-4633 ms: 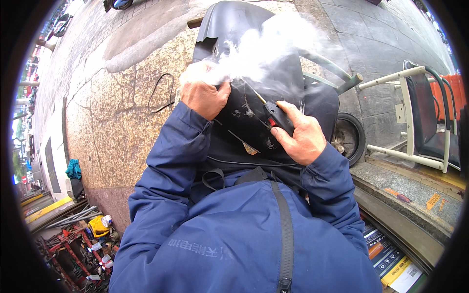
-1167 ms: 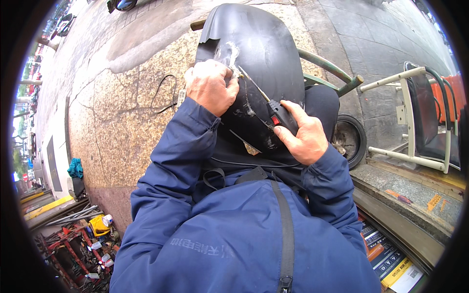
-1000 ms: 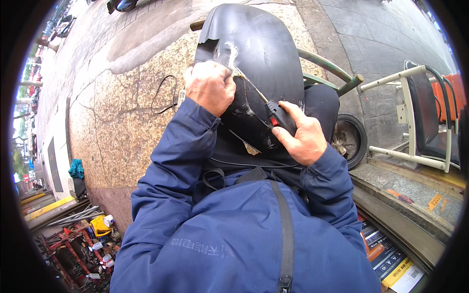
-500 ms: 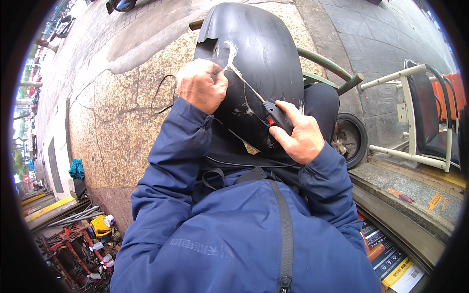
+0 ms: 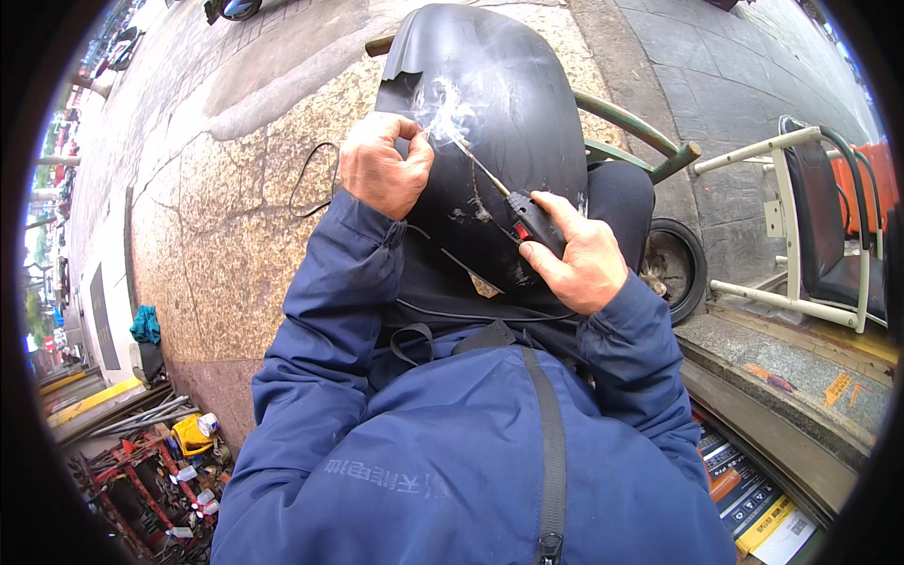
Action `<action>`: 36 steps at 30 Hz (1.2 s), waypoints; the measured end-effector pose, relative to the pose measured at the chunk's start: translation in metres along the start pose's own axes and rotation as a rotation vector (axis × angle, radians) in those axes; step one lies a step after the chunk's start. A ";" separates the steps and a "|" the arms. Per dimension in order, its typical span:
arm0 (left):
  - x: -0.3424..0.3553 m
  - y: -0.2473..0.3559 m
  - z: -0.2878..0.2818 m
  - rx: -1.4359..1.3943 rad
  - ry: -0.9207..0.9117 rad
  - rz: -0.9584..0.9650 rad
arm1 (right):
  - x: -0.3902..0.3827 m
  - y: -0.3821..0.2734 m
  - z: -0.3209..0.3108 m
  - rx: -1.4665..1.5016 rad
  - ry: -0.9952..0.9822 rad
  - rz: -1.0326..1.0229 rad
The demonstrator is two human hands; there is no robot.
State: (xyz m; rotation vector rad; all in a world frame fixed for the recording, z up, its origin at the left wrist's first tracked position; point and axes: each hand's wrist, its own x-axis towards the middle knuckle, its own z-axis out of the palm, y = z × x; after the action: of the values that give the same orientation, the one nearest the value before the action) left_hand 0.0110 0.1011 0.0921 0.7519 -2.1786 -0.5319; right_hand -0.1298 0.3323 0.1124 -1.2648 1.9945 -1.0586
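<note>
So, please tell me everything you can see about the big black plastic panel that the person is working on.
The black plastic panel is a large curved shell, glossy and scuffed, with a rounded top and a chipped upper left edge. It stands roughly upright in front of the person, over the stone pavement. A pale scratched patch near its upper left gives off white smoke, where the thin metal tip of the hot tool meets it. The left hand grips its left edge; the right hand holds the tool against its face.

1 head-worn fisheye looks steeply down, close over both hands.
</note>
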 end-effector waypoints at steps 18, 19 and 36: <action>0.000 -0.001 0.001 -0.022 0.012 -0.011 | -0.001 -0.001 -0.003 0.026 -0.017 0.048; 0.000 -0.001 0.001 -0.020 0.018 -0.008 | -0.001 -0.001 -0.003 0.022 -0.015 0.048; -0.003 -0.003 -0.001 -0.029 -0.028 -0.031 | -0.003 0.001 0.000 0.040 -0.005 0.043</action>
State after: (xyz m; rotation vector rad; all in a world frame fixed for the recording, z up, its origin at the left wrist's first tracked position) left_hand 0.0142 0.1003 0.0891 0.7681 -2.1834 -0.5927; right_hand -0.1292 0.3354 0.1119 -1.1970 1.9780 -1.0687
